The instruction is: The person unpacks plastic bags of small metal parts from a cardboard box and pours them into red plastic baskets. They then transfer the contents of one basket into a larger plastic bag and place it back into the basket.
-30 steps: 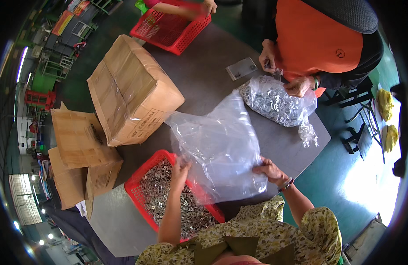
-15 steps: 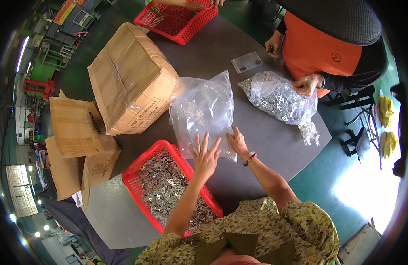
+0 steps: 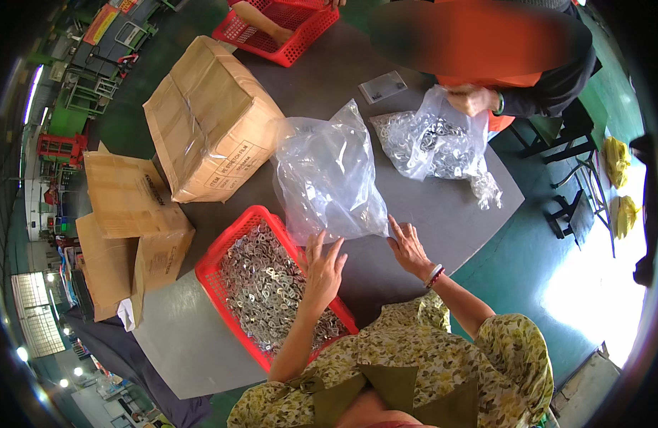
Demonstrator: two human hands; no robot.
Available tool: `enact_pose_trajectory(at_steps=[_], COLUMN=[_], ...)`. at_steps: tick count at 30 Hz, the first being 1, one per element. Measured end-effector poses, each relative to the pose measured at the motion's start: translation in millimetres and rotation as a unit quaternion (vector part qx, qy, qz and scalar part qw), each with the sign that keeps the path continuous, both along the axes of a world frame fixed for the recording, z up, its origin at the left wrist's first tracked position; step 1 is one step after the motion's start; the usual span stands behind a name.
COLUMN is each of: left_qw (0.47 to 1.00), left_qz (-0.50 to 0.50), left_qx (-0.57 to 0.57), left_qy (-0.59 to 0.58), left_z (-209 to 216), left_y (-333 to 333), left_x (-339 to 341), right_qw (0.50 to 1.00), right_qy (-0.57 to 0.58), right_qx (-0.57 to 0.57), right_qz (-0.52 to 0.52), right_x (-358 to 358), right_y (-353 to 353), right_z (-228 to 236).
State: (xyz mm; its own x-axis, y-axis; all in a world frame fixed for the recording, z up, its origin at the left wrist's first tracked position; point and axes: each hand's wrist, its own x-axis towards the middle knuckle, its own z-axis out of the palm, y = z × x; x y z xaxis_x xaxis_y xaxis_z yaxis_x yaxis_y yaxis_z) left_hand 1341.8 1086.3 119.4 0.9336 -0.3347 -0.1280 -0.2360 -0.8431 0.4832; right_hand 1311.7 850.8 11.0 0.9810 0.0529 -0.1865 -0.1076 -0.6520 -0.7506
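A clear plastic bag [image 3: 325,178] lies loosely puffed on the dark table in front of me, with nothing visible inside. My left hand [image 3: 323,274] is at its near left edge, partly over a red basket's rim, fingers extended and apart. At the bag's near right corner is my right hand [image 3: 411,253], fingers stretched out, the index fingertip at the plastic; firm contact cannot be made out. The red plastic basket [image 3: 213,278], left of my hands, holds many small silvery metal ring-shaped pieces [image 3: 261,292]. My left forearm passes over its right side.
A closed carton [image 3: 208,121] and an open carton [image 3: 119,192] stand left. Across the table, a co-worker in orange [image 3: 479,43] grips a bag of metal pieces [image 3: 429,146] near a small flat clear packet [image 3: 382,87]. Another person's hand reaches into a far red basket [image 3: 300,50].
My hands have drawn back to the bag's near edge, the right moving outward. The bag's plastic has shifted and puffed up. The co-worker has pulled up their bag's plastic.
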Motion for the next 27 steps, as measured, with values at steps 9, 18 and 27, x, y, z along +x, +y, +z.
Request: enact_pose_trajectory(at_steps=[9,18,27], left_qw=[0.989,0.969,0.954], left_qz=[0.131,0.022,-0.074], left_qx=[0.042,-0.034,0.002], left_qy=[-0.046,0.245,0.289], left_z=[1.1,-17.8,-6.6], left_y=[69.0,14.6,16.0], left_x=[-84.3,-154.3,-158.2], right_qw=[0.996,0.796,0.548], right_qy=[-0.030,0.028,-0.802], right_qx=[0.067,0.544,0.220], right_qz=[-0.050,-0.265,0.095], right_x=[-34.7,-24.9,-64.1], right_y=[1.2,-32.2,-161.8], right_z=[19.7,43.1,359.1])
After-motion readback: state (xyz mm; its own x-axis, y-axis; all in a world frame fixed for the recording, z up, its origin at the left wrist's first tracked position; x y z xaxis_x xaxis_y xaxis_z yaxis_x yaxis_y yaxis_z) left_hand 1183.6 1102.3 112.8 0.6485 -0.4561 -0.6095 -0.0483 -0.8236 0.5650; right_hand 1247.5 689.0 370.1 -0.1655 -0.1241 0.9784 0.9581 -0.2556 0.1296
